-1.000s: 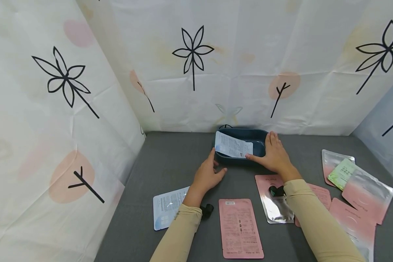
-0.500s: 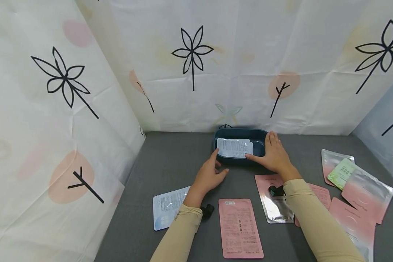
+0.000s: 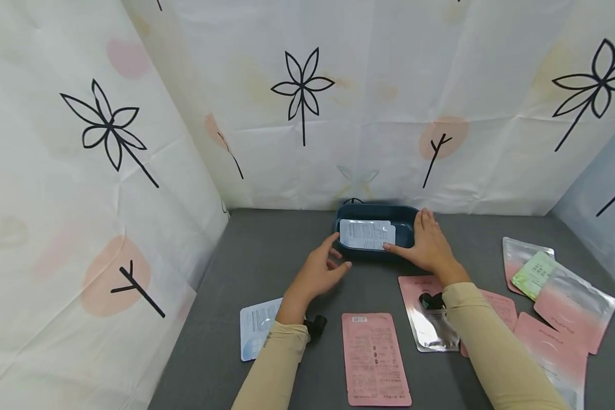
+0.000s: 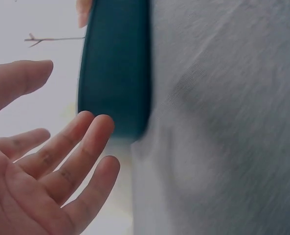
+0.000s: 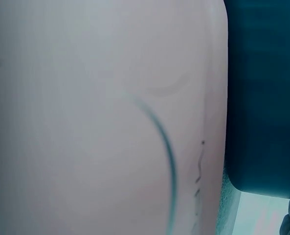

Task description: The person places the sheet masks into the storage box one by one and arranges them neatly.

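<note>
A dark blue plastic bin (image 3: pixel 404 213) stands at the back of the table. Inside it lies a light blue sheet mask packet (image 3: pixel 364 233), print side up, with the edge of another showing at its right. My left hand (image 3: pixel 315 272) is by the bin's left front corner, fingers extended and spread, holding nothing. In the left wrist view, its fingertips overlap the end of the bin (image 4: pixel 115 68). My right hand (image 3: pixel 433 245) rests at the bin's right end, fingers straight along the side, thumb over the front rim near the packet. The right wrist view shows the bin's wall (image 5: pixel 267 98).
Another light blue packet (image 3: pixel 256 327) lies at the left, partly under my left forearm. A pink packet (image 3: pixel 376 359) lies front centre. To the right are a pink-and-silver packet (image 3: pixel 430 330), a green packet (image 3: pixel 533 273) and several overlapping pink ones (image 3: pixel 569 310). A patterned curtain (image 3: pixel 369 142) stands behind.
The light blue packet's raised left end has dropped flat into the bin. My left hand has let go and drawn back slightly toward me. My right hand has stayed at the bin's right end.
</note>
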The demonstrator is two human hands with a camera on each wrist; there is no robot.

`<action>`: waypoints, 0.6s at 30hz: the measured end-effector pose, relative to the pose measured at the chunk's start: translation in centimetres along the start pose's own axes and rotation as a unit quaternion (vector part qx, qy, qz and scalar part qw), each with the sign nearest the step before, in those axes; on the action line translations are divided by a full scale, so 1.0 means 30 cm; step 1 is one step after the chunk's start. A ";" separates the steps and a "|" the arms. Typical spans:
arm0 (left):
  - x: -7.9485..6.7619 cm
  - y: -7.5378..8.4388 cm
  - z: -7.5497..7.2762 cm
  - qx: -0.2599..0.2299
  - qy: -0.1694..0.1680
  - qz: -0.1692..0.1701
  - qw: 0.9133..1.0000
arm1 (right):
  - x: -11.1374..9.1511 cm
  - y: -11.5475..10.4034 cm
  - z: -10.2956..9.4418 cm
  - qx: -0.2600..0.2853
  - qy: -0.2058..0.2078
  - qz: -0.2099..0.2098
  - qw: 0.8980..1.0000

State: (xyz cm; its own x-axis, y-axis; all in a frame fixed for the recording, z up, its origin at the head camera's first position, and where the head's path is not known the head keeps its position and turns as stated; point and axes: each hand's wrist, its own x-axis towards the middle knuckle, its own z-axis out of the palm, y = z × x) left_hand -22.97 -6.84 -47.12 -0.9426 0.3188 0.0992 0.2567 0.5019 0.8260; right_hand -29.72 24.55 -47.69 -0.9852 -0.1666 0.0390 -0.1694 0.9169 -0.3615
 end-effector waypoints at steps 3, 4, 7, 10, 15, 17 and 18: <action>-0.014 0.000 -0.030 -0.011 0.007 -0.003 1.000 | 0.000 -0.002 0.003 0.002 0.004 -0.004 1.000; -0.022 -0.003 -0.041 -0.014 0.009 -0.007 1.000 | 0.000 -0.005 0.003 0.005 0.004 -0.007 1.000; -0.050 -0.024 -0.077 -0.011 0.015 -0.016 1.000 | 0.002 -0.012 0.004 0.010 -0.001 -0.013 1.000; -0.089 -0.052 -0.114 0.001 0.015 -0.029 0.999 | 0.006 -0.007 0.007 0.005 -0.003 -0.013 1.000; -0.155 -0.096 -0.172 0.021 0.018 -0.055 0.998 | 0.008 0.017 0.010 -0.005 0.004 -0.010 1.000; -0.182 -0.110 -0.192 0.030 0.018 -0.061 0.998 | 0.006 0.018 0.010 -0.001 0.004 -0.009 1.000; -0.194 -0.118 -0.200 0.038 0.015 -0.061 0.997 | 0.003 0.017 0.010 0.001 0.004 -0.009 1.000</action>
State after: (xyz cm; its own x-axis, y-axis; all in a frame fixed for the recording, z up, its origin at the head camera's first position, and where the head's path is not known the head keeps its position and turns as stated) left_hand -19.68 -15.30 -47.28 -0.9736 0.2278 0.0170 0.1531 0.5956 0.7886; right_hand -29.90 24.89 -48.13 -0.9822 -0.1803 0.0523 -0.1869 0.9130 -0.3627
